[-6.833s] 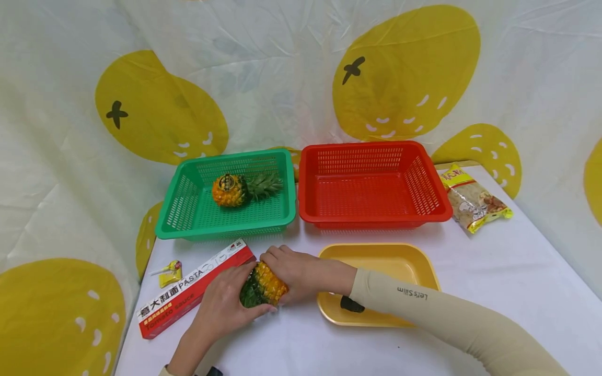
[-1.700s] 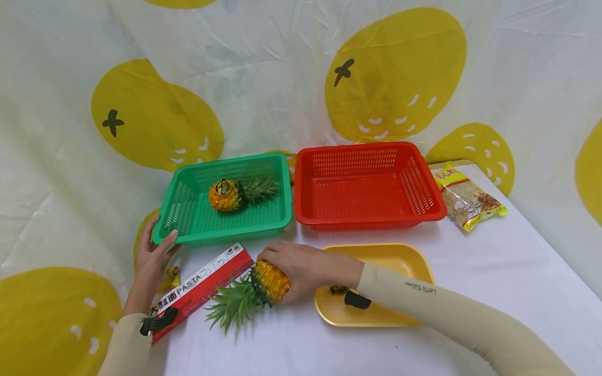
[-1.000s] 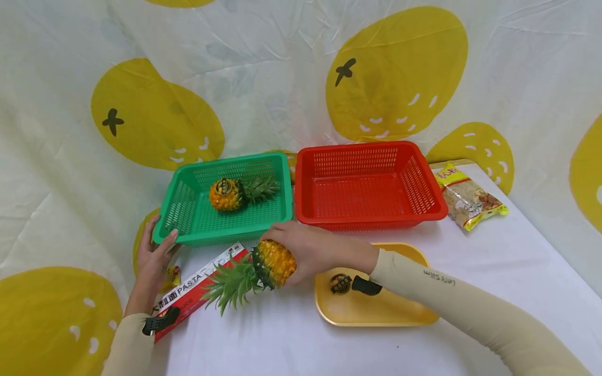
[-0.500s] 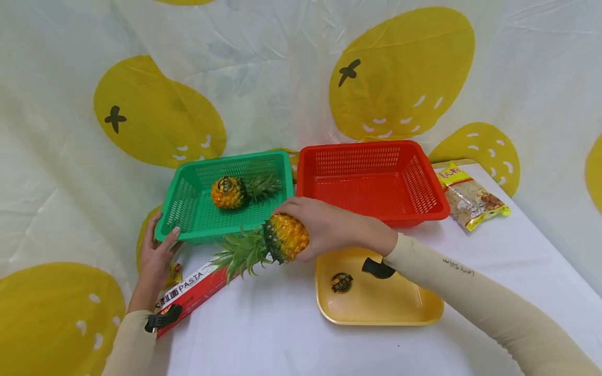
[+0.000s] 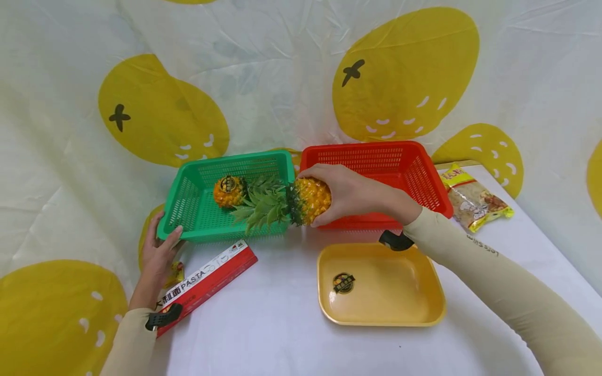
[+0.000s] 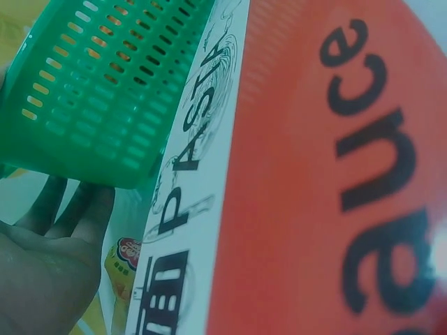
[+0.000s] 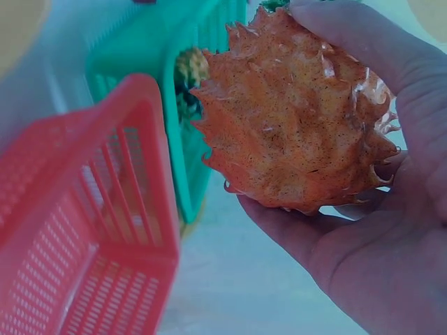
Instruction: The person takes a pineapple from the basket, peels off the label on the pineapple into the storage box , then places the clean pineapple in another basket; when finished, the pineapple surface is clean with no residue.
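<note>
Head cam: R hand grips a pineapple by its body between thumb & fingers, raised off the worktop, leafy crown pointing L of that hand. Rt wrist cam shows the fruit's spiky end. L of R hand: green bskt w/ 2nd pineapple lying inside. Beyond R hand, partly hidden by it: red bskt. L hand holds green bskt's near L corner, thumb at rim. Just R of L hand: pasta box, angled, w/ small yellow pkt between. Nearer wearer than R hand: yellow tray, dark label inside. Well R of R hand: food bag.
</note>
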`<state>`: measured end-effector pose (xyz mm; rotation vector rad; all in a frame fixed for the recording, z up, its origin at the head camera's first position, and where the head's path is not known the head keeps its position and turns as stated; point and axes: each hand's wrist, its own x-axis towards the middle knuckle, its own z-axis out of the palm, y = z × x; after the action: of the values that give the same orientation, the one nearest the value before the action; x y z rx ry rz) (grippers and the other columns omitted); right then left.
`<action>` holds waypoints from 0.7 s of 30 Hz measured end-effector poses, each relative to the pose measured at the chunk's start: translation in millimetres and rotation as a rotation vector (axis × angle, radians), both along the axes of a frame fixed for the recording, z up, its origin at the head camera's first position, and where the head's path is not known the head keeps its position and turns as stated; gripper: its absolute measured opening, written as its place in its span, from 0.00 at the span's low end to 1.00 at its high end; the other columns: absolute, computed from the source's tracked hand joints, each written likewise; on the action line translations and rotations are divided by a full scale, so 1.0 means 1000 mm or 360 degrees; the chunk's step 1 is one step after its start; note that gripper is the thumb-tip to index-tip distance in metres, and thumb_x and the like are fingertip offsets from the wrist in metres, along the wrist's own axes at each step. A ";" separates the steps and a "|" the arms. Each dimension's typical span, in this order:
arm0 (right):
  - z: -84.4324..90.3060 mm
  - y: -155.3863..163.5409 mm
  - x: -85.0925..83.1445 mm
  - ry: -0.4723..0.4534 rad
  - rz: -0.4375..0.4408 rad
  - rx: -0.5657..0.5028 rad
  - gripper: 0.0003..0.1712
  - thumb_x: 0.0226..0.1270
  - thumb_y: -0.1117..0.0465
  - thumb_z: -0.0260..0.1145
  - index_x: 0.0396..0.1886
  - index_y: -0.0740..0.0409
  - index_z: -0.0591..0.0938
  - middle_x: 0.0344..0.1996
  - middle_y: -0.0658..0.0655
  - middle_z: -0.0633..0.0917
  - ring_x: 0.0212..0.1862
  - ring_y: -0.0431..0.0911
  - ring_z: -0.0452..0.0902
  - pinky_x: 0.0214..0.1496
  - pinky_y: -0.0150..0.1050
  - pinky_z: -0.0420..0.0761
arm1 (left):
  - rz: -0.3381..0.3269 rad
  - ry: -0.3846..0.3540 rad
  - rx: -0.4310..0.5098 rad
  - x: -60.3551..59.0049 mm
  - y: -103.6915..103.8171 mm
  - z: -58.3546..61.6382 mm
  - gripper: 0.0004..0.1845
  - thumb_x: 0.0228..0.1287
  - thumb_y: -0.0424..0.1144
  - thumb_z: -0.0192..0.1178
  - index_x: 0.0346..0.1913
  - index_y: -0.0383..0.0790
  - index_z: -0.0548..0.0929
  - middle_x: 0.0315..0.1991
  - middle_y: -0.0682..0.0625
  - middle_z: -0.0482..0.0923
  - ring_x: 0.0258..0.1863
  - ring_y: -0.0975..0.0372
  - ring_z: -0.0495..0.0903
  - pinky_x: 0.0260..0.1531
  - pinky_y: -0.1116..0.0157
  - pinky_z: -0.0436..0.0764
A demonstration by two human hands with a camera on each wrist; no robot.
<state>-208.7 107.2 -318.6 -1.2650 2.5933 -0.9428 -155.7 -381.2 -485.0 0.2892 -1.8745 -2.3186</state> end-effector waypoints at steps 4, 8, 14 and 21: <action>0.005 0.008 -0.006 -0.0030 -0.0065 -0.0004 0.47 0.49 0.49 0.89 0.67 0.53 0.77 0.56 0.46 0.81 0.54 0.42 0.76 0.54 0.40 0.83 | 0.0022 -0.0009 -0.0009 0.000 0.001 -0.001 0.40 0.76 0.35 0.65 0.83 0.61 0.61 0.77 0.45 0.57 0.71 0.50 0.64 0.56 0.67 0.82; 0.008 0.016 -0.010 -0.0094 -0.0105 -0.0044 0.44 0.50 0.48 0.89 0.66 0.46 0.78 0.55 0.42 0.81 0.53 0.41 0.77 0.52 0.41 0.84 | 0.0033 -0.0002 0.0021 -0.001 0.002 -0.001 0.40 0.76 0.34 0.65 0.83 0.61 0.62 0.78 0.45 0.56 0.70 0.51 0.65 0.55 0.68 0.83; 0.019 0.027 -0.017 -0.0088 -0.0115 -0.0080 0.44 0.51 0.45 0.88 0.68 0.40 0.79 0.63 0.42 0.78 0.65 0.44 0.71 0.59 0.44 0.81 | 0.0033 0.0002 0.0070 -0.001 0.003 -0.002 0.40 0.76 0.32 0.64 0.83 0.60 0.61 0.79 0.45 0.56 0.70 0.51 0.64 0.55 0.67 0.83; 0.034 0.040 -0.025 -0.0058 -0.0139 -0.0095 0.47 0.50 0.48 0.89 0.70 0.37 0.77 0.57 0.40 0.80 0.53 0.40 0.78 0.55 0.43 0.81 | 0.0043 -0.0020 0.0031 0.001 0.003 -0.001 0.40 0.76 0.34 0.65 0.83 0.62 0.61 0.78 0.46 0.55 0.70 0.53 0.64 0.57 0.65 0.81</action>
<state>-233.5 147.4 -284.7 -1.1450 2.6297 -1.0559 -154.6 -377.8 -486.3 0.3304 -1.8428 -2.3241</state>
